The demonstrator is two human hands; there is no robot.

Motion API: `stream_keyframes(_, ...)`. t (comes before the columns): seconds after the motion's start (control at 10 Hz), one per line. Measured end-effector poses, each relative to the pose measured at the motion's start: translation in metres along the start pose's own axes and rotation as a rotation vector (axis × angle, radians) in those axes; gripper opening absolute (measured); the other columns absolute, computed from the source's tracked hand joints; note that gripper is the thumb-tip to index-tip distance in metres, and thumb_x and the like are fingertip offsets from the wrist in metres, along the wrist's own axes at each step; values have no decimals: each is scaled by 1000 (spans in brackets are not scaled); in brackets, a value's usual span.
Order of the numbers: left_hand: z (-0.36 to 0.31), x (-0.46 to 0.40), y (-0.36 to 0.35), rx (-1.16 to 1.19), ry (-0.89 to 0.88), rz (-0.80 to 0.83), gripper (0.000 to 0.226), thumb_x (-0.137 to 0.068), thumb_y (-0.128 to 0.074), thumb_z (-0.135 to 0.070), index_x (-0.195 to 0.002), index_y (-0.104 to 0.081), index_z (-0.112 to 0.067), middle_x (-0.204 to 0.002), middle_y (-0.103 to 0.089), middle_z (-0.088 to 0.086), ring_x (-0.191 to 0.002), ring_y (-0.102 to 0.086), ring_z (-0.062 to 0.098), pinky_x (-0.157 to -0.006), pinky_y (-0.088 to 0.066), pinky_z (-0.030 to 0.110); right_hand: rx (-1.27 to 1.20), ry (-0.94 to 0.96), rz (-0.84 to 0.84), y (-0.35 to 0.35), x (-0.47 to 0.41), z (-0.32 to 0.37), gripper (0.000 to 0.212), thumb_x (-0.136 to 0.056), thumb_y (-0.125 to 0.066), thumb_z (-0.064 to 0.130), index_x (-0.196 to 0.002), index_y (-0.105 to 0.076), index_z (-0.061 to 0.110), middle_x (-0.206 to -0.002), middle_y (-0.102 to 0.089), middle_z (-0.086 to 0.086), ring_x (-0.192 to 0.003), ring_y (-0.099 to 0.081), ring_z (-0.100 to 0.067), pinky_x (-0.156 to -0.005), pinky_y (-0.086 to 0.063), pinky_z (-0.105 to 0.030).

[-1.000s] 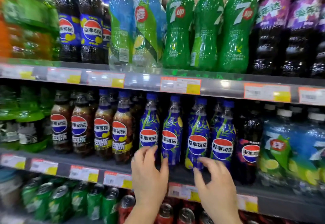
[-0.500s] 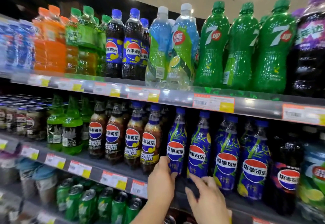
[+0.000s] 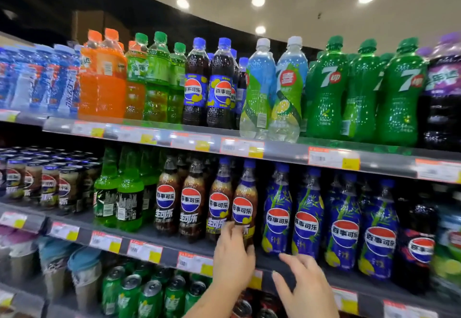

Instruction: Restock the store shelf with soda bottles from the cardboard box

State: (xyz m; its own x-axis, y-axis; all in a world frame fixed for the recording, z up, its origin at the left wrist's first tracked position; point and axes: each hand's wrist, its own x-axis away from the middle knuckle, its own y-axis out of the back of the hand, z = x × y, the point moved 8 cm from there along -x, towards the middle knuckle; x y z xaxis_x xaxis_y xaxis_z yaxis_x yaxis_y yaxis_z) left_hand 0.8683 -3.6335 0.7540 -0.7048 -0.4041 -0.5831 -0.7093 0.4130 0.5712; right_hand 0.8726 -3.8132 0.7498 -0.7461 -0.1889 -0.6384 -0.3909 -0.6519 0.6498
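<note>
The middle shelf holds a front row of brown Pepsi cola bottles and, to their right, blue-wrapped Pepsi bottles. My left hand wraps around the base of the rightmost brown Pepsi bottle, which stands upright on the shelf. My right hand hovers with fingers spread and nothing in it, just in front of the shelf edge below the blue bottles. No cardboard box is in view.
The top shelf carries orange, green, cola, clear and 7up bottles. Dark green bottles and cans fill the middle shelf's left. Green cans stand on the shelf below. Price tags line each shelf edge.
The view has tilted up and to the left. My left hand shifted left from a blue Pepsi bottle onto the brown one beside it. My right hand stays low, open.
</note>
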Motion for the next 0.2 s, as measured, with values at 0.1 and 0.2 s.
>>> stream_keyframes(0.1, 12, 16, 18, 47, -56, 55, 43, -86, -57, -33, -126, -50, -19, -141, -36, 2, -127, -42, 22, -106, -34, 31, 6, 15, -18, 6, 23, 24, 41, -67, -76, 40, -106, -70, 32, -105, -64, 0, -97, -66, -26, -82, -54, -40)
stream_keyframes(0.2, 31, 35, 49, 39, -75, 108, 41, -87, -58, -35, -125, -52, -19, -134, -41, 0, -121, -47, 19, -101, -37, 29, 16, -33, 77, 3, 44, 56, 46, -85, -63, 44, -129, -54, 34, -125, -51, 5, -120, -49, -17, -101, -41, -32)
